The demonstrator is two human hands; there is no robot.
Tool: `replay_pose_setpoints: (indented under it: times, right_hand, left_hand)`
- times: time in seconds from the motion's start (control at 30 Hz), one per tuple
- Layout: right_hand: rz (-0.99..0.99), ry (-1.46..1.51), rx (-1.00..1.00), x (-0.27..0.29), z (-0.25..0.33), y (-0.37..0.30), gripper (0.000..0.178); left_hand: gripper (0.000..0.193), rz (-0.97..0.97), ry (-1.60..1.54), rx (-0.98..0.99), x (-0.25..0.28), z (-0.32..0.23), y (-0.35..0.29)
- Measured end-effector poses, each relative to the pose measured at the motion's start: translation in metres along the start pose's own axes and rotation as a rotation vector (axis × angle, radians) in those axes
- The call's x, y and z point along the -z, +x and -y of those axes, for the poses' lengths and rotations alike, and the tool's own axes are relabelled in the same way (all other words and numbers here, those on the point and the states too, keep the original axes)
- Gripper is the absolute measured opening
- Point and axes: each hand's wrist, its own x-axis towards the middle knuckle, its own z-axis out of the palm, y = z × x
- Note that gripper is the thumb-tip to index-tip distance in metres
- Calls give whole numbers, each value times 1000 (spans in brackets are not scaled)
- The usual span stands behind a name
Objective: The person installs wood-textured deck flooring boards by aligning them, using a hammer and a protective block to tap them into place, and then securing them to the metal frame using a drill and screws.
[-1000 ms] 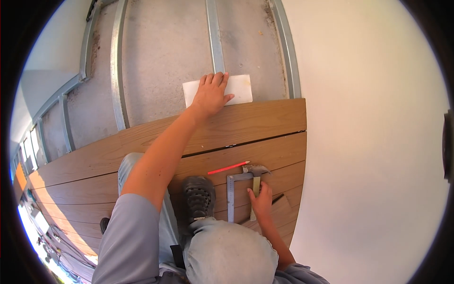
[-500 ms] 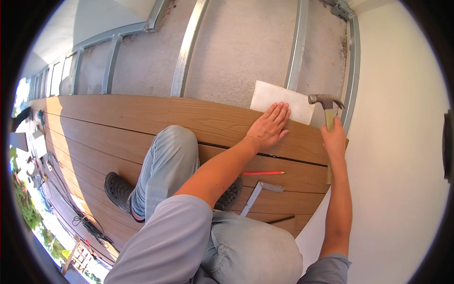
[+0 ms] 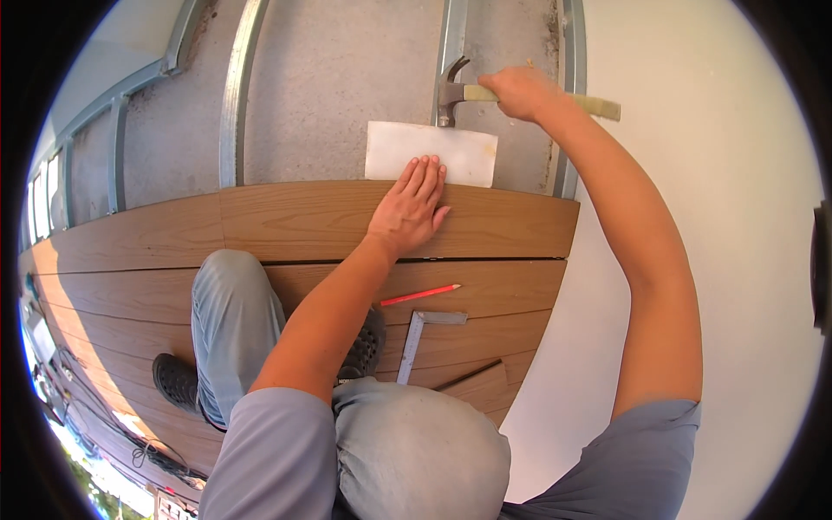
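Note:
My left hand [image 3: 409, 208] lies flat, fingers stretched, across a brown wood-grain deck board [image 3: 498, 212], and its fingertips rest on a flat white rectangular piece [image 3: 433, 140] along that board's far edge. Beyond this piece, my right hand [image 3: 520, 91] grips a claw hammer [image 3: 451, 94] by its pale yellowish handle. The hammer head is at the left, its striking face pointing toward me close to the white piece's far edge; whether they touch I cannot tell. A red pencil [image 3: 422, 295] and a metal try square [image 3: 414, 340] lie on the nearer boards.
Metal joists [image 3: 240, 87] cross the grey concrete [image 3: 347, 74] beyond the decking. A white wall [image 3: 676, 130] rises at the right. My knees and dark clogs [image 3: 178, 381] are on the boards. A short dark-edged strip [image 3: 472, 374] lies near the square; cables [image 3: 160, 459] run at lower left.
My right hand has carried the hammer forward from beside the wall to beyond the white piece, turning its handle sideways. The view has shifted; my left hand stays on the board and white piece.

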Motion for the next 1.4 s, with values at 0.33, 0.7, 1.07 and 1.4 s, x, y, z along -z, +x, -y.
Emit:
replay_pose_setpoints:
  times: [0.33,0.7,1.07,1.4]
  right_hand:
    - [-338,144,-151,-29,-7,3,39]
    - [-299,41,-39,-18,-6,7,29]
    - [-793,310,-372,-18,-59,25,18]
    - [-662,182,-184,20,-68,19,22]
  left_hand:
    - [67,-28,61,-42,-1,-1,1]
    - [66,-27,76,-49,-2,-2,-2]
    - [66,-47,86,-47,-3,-8,3]
    - [65,-43,64,-47,-6,-11,2]
